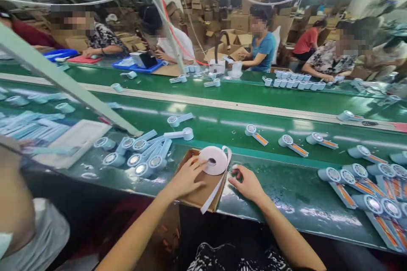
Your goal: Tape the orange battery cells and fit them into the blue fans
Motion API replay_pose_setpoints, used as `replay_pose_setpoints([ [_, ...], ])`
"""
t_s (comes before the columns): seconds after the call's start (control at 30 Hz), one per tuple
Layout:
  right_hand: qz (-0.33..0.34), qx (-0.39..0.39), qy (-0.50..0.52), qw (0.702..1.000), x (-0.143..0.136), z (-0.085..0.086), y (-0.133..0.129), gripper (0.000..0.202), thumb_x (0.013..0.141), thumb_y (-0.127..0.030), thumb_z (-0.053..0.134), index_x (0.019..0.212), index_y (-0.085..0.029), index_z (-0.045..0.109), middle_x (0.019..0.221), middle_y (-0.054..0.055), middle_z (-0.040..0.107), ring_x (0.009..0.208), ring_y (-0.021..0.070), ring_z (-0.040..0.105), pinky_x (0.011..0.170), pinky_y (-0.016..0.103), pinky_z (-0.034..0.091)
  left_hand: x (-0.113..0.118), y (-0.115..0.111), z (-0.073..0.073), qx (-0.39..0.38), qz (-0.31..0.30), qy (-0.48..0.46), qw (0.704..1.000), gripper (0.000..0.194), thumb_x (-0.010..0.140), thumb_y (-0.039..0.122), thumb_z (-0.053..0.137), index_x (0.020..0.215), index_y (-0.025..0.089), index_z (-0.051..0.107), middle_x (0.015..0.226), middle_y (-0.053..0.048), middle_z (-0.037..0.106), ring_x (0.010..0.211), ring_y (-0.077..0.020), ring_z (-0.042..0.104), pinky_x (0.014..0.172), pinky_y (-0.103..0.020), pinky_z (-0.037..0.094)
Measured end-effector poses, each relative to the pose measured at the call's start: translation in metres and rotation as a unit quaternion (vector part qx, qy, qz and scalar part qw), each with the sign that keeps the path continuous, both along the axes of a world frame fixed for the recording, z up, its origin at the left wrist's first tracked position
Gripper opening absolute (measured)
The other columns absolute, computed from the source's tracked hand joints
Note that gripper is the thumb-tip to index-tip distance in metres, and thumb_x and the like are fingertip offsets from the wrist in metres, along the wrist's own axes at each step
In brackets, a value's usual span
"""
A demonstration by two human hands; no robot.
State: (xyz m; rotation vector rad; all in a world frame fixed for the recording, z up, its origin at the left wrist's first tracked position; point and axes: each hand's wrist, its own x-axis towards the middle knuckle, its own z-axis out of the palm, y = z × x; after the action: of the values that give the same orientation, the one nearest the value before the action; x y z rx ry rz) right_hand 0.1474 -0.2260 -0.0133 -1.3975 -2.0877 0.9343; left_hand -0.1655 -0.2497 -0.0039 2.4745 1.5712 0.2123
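A roll of white tape (219,153) rests in a shallow cardboard box (197,192) at the bench's near edge. Its loose strip loops over the roll's right side and hangs down toward the box's front. My left hand (190,176) is open, fingers spread, with the fingertips on the roll near its core hole. Just right of the box, my right hand (249,184) is curled, thumb and forefinger close together. Whatever is between those fingertips, if anything, is too small to make out.
Light-blue handheld fan bodies (144,165) are heaped left of the box. More fan bodies with orange strips (370,188) crowd the right. Several lie on the green conveyor belt (219,125). A slanted metal post (70,78) stands left. Co-workers sit across the line; another person is close at left.
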Motion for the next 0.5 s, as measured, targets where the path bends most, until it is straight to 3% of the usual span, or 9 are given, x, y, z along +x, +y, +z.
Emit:
replay_pose_setpoints([
  [0.13, -0.028, -0.02, -0.09, 0.995, -0.029, -0.001, -0.014, 0.033, 0.091, -0.053, 0.074, 0.084, -0.022, 0.064, 0.079, 0.002, 0.073, 0.07, 0.0189, 0.064, 0.063, 0.027, 0.037, 0.018, 0.009, -0.013, 0.06, -0.011, 0.046, 0.997, 0.07, 0.084, 0.035, 0.082, 0.149, 0.026, 0.057, 0.149, -0.013, 0.058, 0.14, -0.0348, 0.047, 0.122, -0.053, 0.037],
  [0.3, 0.005, -0.019, -0.101, 0.995, -0.033, 0.013, -0.006, 0.026, 0.098, -0.031, 0.062, 0.074, -0.022, 0.064, 0.073, 0.003, 0.073, 0.065, 0.0179, 0.062, 0.062, 0.027, 0.033, 0.03, 0.017, -0.009, 0.113, -0.013, 0.08, 0.99, 0.042, 0.089, 0.022, 0.07, 0.13, 0.025, 0.069, 0.14, -0.013, 0.063, 0.132, -0.0339, 0.051, 0.123, -0.056, 0.031],
  [0.4, 0.03, 0.015, -0.058, 0.998, -0.015, 0.022, -0.014, 0.037, 0.104, -0.032, 0.049, 0.072, -0.022, 0.065, 0.07, 0.004, 0.071, 0.063, 0.0179, 0.06, 0.063, 0.028, 0.035, 0.015, 0.003, 0.0, 0.139, -0.003, 0.06, 0.988, 0.041, 0.088, 0.028, 0.068, 0.129, 0.025, 0.072, 0.138, -0.012, 0.066, 0.125, -0.035, 0.052, 0.121, -0.057, 0.031],
  [0.5, 0.064, 0.033, 0.022, 0.997, 0.005, 0.021, -0.035, 0.047, 0.107, -0.044, 0.043, 0.076, -0.024, 0.073, 0.069, 0.004, 0.071, 0.065, 0.0194, 0.063, 0.065, 0.028, 0.041, -0.015, -0.024, 0.012, 0.214, 0.071, 0.037, 0.973, 0.041, 0.088, 0.032, 0.067, 0.128, 0.029, 0.072, 0.13, -0.008, 0.072, 0.116, -0.0344, 0.056, 0.119, -0.06, 0.032],
])
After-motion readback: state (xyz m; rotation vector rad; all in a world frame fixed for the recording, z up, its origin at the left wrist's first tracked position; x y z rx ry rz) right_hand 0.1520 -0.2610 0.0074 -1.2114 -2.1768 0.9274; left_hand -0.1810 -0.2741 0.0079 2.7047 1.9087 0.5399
